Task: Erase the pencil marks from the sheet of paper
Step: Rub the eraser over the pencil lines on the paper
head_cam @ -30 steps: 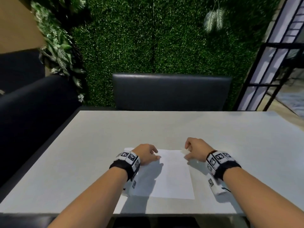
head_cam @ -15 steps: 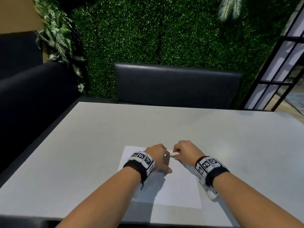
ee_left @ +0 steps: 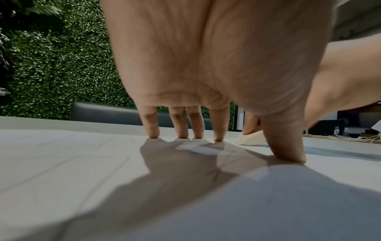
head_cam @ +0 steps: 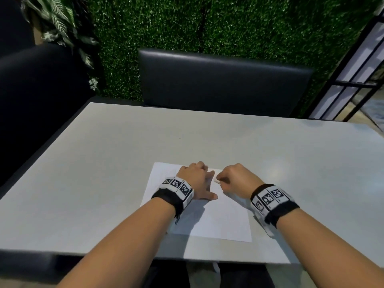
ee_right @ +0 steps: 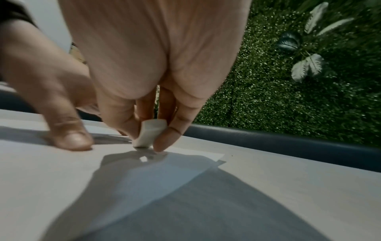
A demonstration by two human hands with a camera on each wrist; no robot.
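A white sheet of paper (head_cam: 224, 217) lies on the grey table (head_cam: 104, 173) near its front edge. Faint pencil lines (ee_left: 82, 163) cross the sheet in the left wrist view. My left hand (head_cam: 197, 181) presses the paper's far part, its straight fingertips (ee_left: 218, 137) and thumb touching the sheet. Just right of it, my right hand (head_cam: 230, 177) pinches a small white eraser (ee_right: 149, 132) between thumb and fingers, its lower end touching the paper near the far edge. The eraser (head_cam: 216, 180) shows as a small white tip in the head view.
A dark padded seat back (head_cam: 224, 82) stands behind the table's far edge, in front of a green hedge wall (head_cam: 228, 23). A dark bench (head_cam: 39, 96) runs along the left side. A black metal frame (head_cam: 353, 84) stands at the right.
One second ago the hands were apart at the sheet's two far corners. Both have moved inward and now sit close together over the far middle of the paper, the eraser touching it.
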